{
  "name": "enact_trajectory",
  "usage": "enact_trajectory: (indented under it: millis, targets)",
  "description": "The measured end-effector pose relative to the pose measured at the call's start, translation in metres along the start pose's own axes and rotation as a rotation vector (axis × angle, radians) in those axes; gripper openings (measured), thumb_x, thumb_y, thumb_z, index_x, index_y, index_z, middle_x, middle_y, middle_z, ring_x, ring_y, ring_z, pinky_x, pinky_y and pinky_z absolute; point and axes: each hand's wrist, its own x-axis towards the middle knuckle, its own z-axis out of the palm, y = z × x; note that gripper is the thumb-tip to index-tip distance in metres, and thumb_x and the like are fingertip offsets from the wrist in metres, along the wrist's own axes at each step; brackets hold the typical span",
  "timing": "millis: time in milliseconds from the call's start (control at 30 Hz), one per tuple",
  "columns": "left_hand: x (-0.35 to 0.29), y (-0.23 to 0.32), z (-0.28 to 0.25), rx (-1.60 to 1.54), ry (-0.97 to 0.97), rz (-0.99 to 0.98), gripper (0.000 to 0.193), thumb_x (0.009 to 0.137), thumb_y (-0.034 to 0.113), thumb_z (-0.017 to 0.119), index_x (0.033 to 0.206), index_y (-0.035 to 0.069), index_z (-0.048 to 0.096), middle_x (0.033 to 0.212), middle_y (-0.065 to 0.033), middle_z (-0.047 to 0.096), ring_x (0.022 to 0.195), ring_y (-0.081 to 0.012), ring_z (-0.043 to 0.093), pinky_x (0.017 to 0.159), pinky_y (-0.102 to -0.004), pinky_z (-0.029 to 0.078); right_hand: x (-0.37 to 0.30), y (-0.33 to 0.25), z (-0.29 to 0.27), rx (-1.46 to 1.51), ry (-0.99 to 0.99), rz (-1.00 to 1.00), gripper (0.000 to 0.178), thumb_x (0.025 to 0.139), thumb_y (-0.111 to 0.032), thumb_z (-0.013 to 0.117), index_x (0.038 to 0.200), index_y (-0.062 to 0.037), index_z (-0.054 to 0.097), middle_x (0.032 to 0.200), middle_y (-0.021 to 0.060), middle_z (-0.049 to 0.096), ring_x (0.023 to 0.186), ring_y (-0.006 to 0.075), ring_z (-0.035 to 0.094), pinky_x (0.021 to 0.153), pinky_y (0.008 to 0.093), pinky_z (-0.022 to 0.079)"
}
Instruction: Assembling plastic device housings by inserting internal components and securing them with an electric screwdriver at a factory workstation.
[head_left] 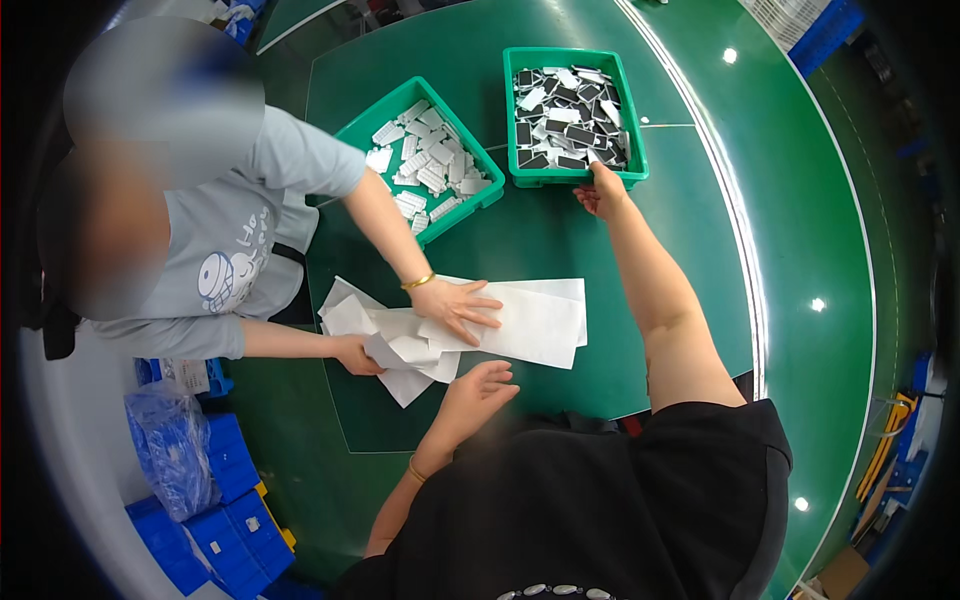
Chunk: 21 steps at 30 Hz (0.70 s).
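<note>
My right hand (605,192) reaches out to a green plastic bin (575,180) at the far side and is closed on its near rim, thumb over the edge. Many small flat black-and-white rectangular pieces (570,115) fill this bin. My left hand (475,397) hovers open close to my body, fingers loosely stretched, with nothing in it. Just beyond it lie white paper sheets (535,320), flat on the right and crumpled on the left. A co-worker's hand (455,305) presses on the sheets, and their other hand (357,353) grips the crumpled end.
A second green bin (490,192) with white ribbed pieces (435,155) stands tilted between the co-worker and the first bin. Everything rests on a green table (660,250). Blue bins (235,540) and a clear plastic bag (170,450) are at the lower left.
</note>
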Motion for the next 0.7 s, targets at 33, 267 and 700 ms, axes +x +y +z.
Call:
enact_trajectory:
  millis: [33, 267, 700]
  targets:
    - [0.002, 0.002, 0.0, -0.003, -0.007, -0.01, 0.04, 0.089, 0.008, 0.069, 0.125, -0.001, 0.056, 0.115, -0.0116, 0.065, 0.099, -0.0131, 0.064, 0.087, -0.0252, 0.051, 0.001, -0.003, -0.002, -0.011, -0.017, 0.005, 0.042, 0.087, -0.044, 0.055, 0.093, -0.0029, 0.056, 0.077, 0.013, 0.065, 0.058, 0.019, 0.059, 0.047, 0.0286, 0.046]
    - [0.003, 0.008, 0.007, 0.054, -0.015, -0.022, 0.042, 0.088, 0.011, 0.07, 0.126, -0.002, 0.055, 0.116, -0.0123, 0.065, 0.099, -0.0137, 0.065, 0.087, -0.0262, 0.051, -0.012, -0.015, -0.03, -0.249, -0.135, 0.001, 0.036, 0.083, -0.042, 0.057, 0.086, -0.0064, 0.059, 0.074, 0.0101, 0.063, 0.059, 0.0171, 0.059, 0.048, 0.0274, 0.046]
    - [-0.015, 0.029, 0.034, 0.211, -0.117, -0.003, 0.044, 0.088, 0.017, 0.071, 0.125, -0.002, 0.056, 0.116, -0.0145, 0.065, 0.1, -0.0178, 0.066, 0.088, -0.0297, 0.052, -0.064, 0.062, -0.036, -0.001, -0.12, -0.128, 0.061, 0.077, -0.068, 0.068, 0.078, -0.0083, 0.055, 0.06, 0.0033, 0.056, 0.046, 0.0131, 0.048, 0.041, 0.0258, 0.037]
